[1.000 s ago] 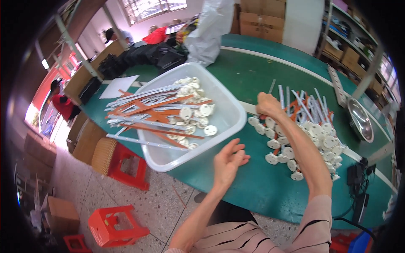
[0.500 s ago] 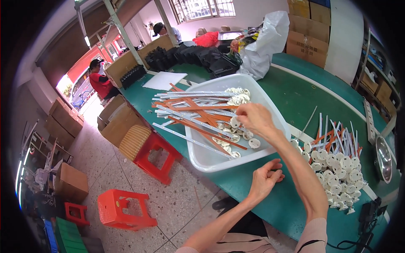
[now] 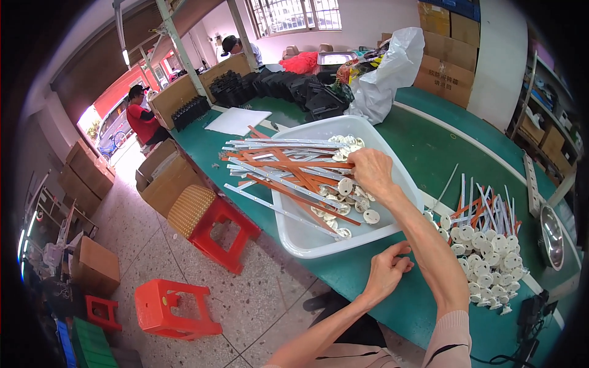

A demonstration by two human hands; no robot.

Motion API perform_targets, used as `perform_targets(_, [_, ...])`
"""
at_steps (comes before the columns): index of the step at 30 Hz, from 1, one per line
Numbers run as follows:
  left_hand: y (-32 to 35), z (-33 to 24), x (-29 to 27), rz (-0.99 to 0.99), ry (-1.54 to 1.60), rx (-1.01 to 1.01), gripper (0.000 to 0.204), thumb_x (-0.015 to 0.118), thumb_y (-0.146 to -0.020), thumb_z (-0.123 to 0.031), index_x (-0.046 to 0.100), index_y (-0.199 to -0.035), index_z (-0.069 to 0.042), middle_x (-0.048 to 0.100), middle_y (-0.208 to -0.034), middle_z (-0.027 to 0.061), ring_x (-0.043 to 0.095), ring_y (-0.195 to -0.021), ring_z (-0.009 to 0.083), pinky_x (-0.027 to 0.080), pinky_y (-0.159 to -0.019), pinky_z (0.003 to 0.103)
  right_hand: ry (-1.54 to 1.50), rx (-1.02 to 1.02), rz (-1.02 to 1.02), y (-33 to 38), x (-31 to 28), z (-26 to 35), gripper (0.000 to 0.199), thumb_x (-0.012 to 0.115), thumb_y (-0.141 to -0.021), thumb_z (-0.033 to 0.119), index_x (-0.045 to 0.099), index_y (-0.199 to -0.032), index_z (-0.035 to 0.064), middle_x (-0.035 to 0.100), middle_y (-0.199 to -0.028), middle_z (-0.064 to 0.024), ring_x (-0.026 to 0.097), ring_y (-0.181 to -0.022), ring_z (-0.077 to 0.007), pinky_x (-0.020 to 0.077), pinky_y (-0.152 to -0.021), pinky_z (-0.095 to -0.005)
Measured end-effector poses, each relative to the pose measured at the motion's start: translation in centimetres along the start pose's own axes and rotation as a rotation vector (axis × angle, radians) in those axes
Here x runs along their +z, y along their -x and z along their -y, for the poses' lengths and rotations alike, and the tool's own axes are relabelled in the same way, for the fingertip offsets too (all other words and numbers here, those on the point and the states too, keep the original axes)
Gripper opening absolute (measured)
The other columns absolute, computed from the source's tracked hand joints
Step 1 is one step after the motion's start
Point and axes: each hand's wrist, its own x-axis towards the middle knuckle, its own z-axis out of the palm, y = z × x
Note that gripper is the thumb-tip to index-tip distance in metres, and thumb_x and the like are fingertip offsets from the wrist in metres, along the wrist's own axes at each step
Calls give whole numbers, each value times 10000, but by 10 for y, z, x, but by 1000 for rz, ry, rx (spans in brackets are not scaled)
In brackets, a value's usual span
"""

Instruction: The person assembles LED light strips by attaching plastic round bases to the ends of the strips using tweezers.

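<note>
Right hand (image 3: 371,172): arm extended, fingers curled down onto long white and orange plastic strips (image 3: 288,175) inside white rectangular plastic tub (image 3: 402,161); grasp unclear. Left hand (image 3: 386,270): loosely curled, empty, at green table (image 3: 429,147) edge. Strips lie crisscrossed among white round discs (image 3: 345,186).

Cardboard boxes (image 3: 445,46) standing stacked at the table's far end; white plastic bag (image 3: 386,67) leaning nearby; red stools (image 3: 175,310) sitting on the speckled floor (image 3: 257,300).

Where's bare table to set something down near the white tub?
Free: green table between the white tub and the cardboard boxes, beyond the white plastic bag; also the near strip by the left hand. Crowded: inside the tub under the right hand, and the pile of white discs on the right.
</note>
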Motion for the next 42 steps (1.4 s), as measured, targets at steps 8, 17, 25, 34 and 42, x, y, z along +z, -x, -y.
perform_targets(8, [1, -6, 1, 4, -22, -43, 369, 493, -864, 46, 486, -1232, 71, 587, -1128, 184, 655, -860, 196, 554, -752, 270, -313, 81, 118, 27, -56, -19, 188, 689, -642, 131, 739, -824, 130, 679, -704, -84, 644, -650, -238, 482, -592, -364])
perform_targets(17, [0, -3, 6, -3, -37, -23, 341, 482, -875, 51, 492, -1216, 75, 590, -1111, 167, 650, -854, 185, 549, -754, 257, -627, 73, 72, 43, -50, -26, 224, 672, -667, 108, 728, -874, 45, 659, -629, -106, 632, -597, -151, 483, -599, -302])
perform_targets(25, [3, 2, 0, -29, 114, -37, 393, 511, -869, 48, 461, -1258, 51, 565, -1153, 164, 642, -891, 204, 542, -780, 280, -1092, 193, -23, 65, -91, -18, 120, 666, -770, 100, 651, -821, -8, 657, -704, -64, 598, -640, -96, 454, -586, -237])
perform_targets(34, [0, -15, -1, 53, 368, 165, 597, 647, -828, -77, 363, -1348, -4, 505, -1244, 149, 534, -1101, 245, 462, -924, 395, -1265, 403, 150, 145, -116, -34, 123, 693, -789, 91, 619, -839, 6, 656, -736, -58, 563, -630, -70, 435, -566, -206])
perform_targets(42, [0, -16, -2, 48, 470, 72, 496, 628, -871, -142, 422, -1280, 49, 549, -1172, 141, 563, -1051, 230, 487, -910, 395, -1291, 426, 105, 173, -103, -41, 132, 655, -788, 18, 621, -905, -32, 645, -744, -44, 586, -660, -75, 459, -600, -213])
